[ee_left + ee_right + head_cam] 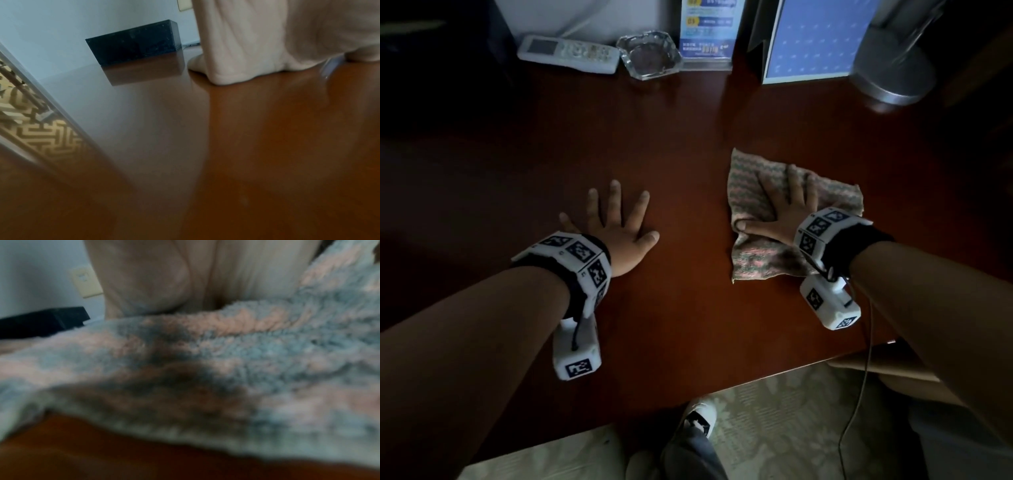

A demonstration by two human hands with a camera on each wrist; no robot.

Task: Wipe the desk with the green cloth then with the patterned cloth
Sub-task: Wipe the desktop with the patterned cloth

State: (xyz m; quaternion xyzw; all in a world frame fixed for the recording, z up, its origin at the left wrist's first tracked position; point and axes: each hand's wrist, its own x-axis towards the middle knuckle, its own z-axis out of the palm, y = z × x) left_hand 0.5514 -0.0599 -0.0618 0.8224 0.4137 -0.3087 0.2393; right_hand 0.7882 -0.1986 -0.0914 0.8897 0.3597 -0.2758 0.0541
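Desk (688, 144): ashtray (650, 54) at back; right hand (777, 216) flat on patterned cloth (839, 195).

The cloth (787, 209) has pink and grey-green zigzag stripes. The desk (688, 144) is glossy red-brown. The remote (568, 53) is white, the stand (893, 68) silver, the board (813, 41) blue.

Dark wooden desk (688, 137) carries a patterned cloth (756, 260), remote (568, 53), ashtray (649, 54), and lamp base (893, 72).
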